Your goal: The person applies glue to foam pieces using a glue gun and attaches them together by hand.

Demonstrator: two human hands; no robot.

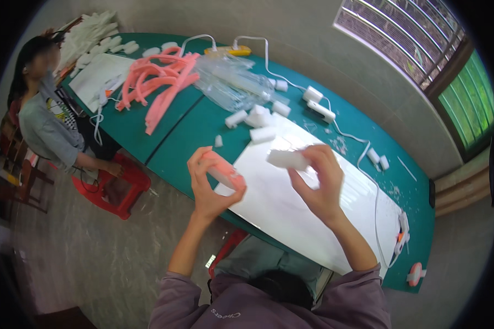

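Pink elongated piece (224, 169) spans my left grip (207, 193), thumb and fingers curled round it; right grip (325, 185) pinches a blurred white piece (285, 159) over the white board (291, 219). Beyond, I see pink strips (167, 82) on green counter (203, 131).

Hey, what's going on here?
A person's left hand grips a short pink foam piece; the right hand holds a blurred white foam piece, apart from it. Both hands are raised near a glossy white board on a green table. Long pink foam strips lie heaped farther back. Another person in grey is at the left.
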